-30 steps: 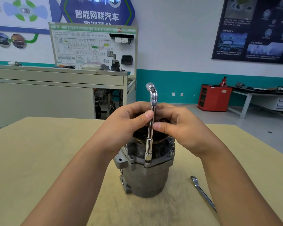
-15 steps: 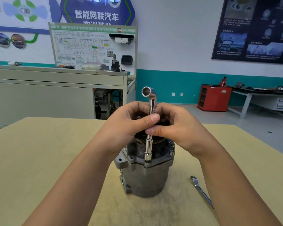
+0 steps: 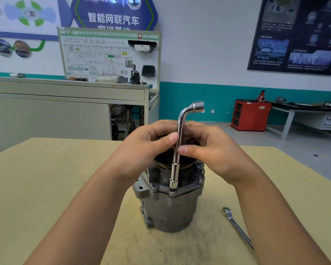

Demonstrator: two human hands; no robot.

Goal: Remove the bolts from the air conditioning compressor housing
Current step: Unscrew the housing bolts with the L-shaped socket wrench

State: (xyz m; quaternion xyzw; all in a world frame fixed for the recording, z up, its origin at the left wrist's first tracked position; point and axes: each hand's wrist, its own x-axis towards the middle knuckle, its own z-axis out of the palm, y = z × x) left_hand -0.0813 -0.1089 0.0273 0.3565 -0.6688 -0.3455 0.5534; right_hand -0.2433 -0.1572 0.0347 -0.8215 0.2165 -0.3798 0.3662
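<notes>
While both hands [image 3: 141,150] [image 3: 216,152] pinch the wrench [image 3: 174,169], the compressor [image 3: 176,211] stands beneath.

Both forearms reach forward and converge, the left hand [image 3: 141,152] and right hand [image 3: 216,152] side by side, fingers curled, thumbs pinching the upright socket wrench [image 3: 175,169] between them, left thumb just above the right.

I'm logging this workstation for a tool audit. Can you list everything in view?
compressor housing: one, grey, upright mid-table.
L-shaped socket wrench: one, chrome, upright, lower end on the housing.
ring spanner: one, chrome, flat on table right of housing.
table: one, tan, foreground.
cabinet: one, red, floor at far right.
training board: one, white, on grey bench behind.
left hand, right hand: two, pinching the wrench shaft.
</notes>
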